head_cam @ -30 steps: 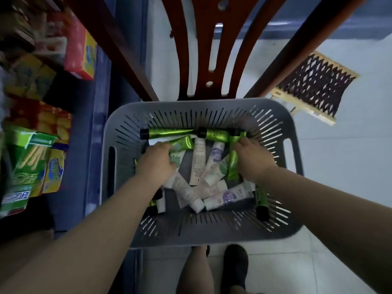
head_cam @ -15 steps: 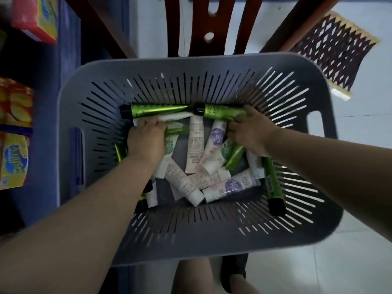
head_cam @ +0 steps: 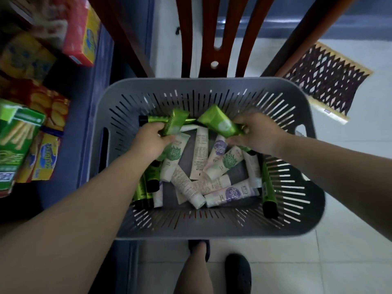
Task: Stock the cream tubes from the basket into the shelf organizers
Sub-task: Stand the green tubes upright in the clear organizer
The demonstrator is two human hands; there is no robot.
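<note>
I look straight down into a grey slotted plastic basket [head_cam: 314,187] that seems to rest on the seat of a dark red wooden chair [head_cam: 214,39], whose back rises at twelve o'clock. Both my bare arms reach into the basket from six o'clock. My left hand [head_cam: 150,143] has its grip curled around a shiny green cream tube [head_cam: 175,124], lifted clear of the pile at about eleven o'clock with its crimped end tilted up. My right hand [head_cam: 257,135] has its grip clamped on a second shiny green cream tube [head_cam: 218,123] at about one o'clock, thumb beneath and fingers over its cap end, so the flat tail points toward the centre. I judge that I take one tube per hand so each trip carries two. Beneath my hands, a loose heap of white cream tubes [head_cam: 212,166] with green and purple printed marks lies crisscrossed on the basket floor, and more green tubes with black caps [head_cam: 268,192] lean against the side walls at four and eight o'clock. Most of the stock remains here, so the task looks early. At nine o'clock, a blue store shelf [head_cam: 70,145] holds colourful snack boxes [head_cam: 19,141]; I cannot see the shelf organizers. A patterned doormat [head_cam: 326,79] lies on the pale tiled floor [head_cam: 350,262] at two o'clock.
</note>
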